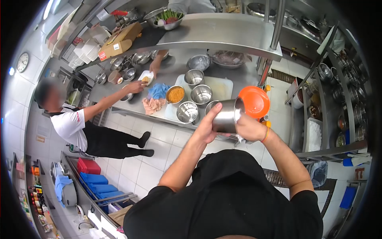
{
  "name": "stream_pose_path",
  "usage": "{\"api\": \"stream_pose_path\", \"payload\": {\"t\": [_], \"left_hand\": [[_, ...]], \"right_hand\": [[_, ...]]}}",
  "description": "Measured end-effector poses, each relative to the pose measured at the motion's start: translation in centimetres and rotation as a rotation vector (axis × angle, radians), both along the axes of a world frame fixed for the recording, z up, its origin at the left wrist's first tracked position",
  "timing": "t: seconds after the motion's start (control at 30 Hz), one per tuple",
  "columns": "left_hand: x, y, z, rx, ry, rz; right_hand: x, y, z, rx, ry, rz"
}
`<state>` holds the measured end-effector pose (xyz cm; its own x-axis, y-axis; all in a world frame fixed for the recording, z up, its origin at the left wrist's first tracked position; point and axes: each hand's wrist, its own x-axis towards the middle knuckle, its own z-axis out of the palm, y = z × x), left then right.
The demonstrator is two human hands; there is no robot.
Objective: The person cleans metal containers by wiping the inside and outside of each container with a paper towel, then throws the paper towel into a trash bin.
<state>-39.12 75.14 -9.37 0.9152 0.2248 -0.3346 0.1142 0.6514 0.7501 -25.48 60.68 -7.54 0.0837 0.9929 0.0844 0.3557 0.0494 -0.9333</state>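
Note:
My left hand [210, 124] is wrapped round the outside of a steel container [225, 115], which is tilted on its side above the counter's front edge. My right hand [251, 128] is at the container's mouth with a white cloth [238, 116] against the rim; its fingertips are hidden. Several steel containers [187, 112] stand on and beside a white cutting board [221, 85], left of my hands. One container holds orange-yellow food [175, 95]. An orange bowl [254, 102] sits just beyond my right hand.
A co-worker [71, 123] stands at left, hands over a small white dish [146, 77]. Blue [158, 91] and pinkish cloths [153, 106] lie on the counter. A raised steel shelf [223, 30] spans the back. Racks with pans [352, 99] stand at right.

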Motion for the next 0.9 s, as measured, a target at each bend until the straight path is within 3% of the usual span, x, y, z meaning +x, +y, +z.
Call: {"api": "stream_pose_path", "payload": {"t": [0.03, 0.07, 0.13, 0.23, 0.33, 0.37, 0.47, 0.5, 0.6, 0.63, 0.73, 0.8, 0.83, 0.9], "left_hand": [[-0.2, 0.4, 0.1, 0.075, 0.011, -0.033], [-0.4, 0.7, 0.2, 0.146, 0.026, -0.063], [-0.5, 1.0, 0.4, 0.131, 0.01, -0.085], [-0.5, 0.6, 0.8, 0.044, -0.133, -0.039], [-0.1, 0.0, 1.3, 0.115, -0.352, 0.06], [-0.1, -0.3, 1.6, 0.107, -0.367, 0.084], [-0.7, -0.1, 1.6, 0.107, -0.392, 0.087], [-0.9, 0.2, 1.7, 0.114, -0.4, 0.071], [-2.0, 0.8, 2.9, 0.046, -0.408, -0.002], [-2.1, 0.9, 3.0, 0.008, -0.394, -0.014], [-1.6, 2.2, 0.3, -0.108, -0.308, -0.022], [-0.9, 1.8, 1.7, -0.256, -0.304, 0.08], [-1.1, 2.4, 2.0, -0.28, -0.33, -0.036], [-0.8, 1.1, 2.8, -0.343, -0.196, 0.079]], "right_hand": [[0.0, 0.2, -0.8, 0.163, -0.178, -0.023], [0.0, -0.4, -1.8, 0.01, -0.202, -0.09], [-0.2, -0.3, -0.9, -0.035, -0.27, -0.107], [-1.3, 0.4, 1.1, 0.211, -0.314, -0.269], [-3.2, 0.3, 4.0, 0.187, 0.377, -0.318], [-3.2, 0.5, 2.3, 0.19, 0.531, -0.358], [-2.8, -0.1, 2.3, 0.059, 0.578, -0.24], [-3.3, -0.6, 1.9, 0.014, 0.426, -0.378], [-1.3, -0.1, 4.2, 0.158, -0.296, 0.168], [-1.9, -0.2, 7.6, 0.033, -0.517, 0.195], [-1.6, -0.6, 7.7, 0.149, -1.148, 0.127], [-1.0, -0.6, 8.8, 0.131, -1.363, 0.088], [-0.8, -0.4, 9.3, 0.208, -1.402, 0.018], [-0.1, 0.3, 10.0, 0.415, -1.409, -0.03]]}}
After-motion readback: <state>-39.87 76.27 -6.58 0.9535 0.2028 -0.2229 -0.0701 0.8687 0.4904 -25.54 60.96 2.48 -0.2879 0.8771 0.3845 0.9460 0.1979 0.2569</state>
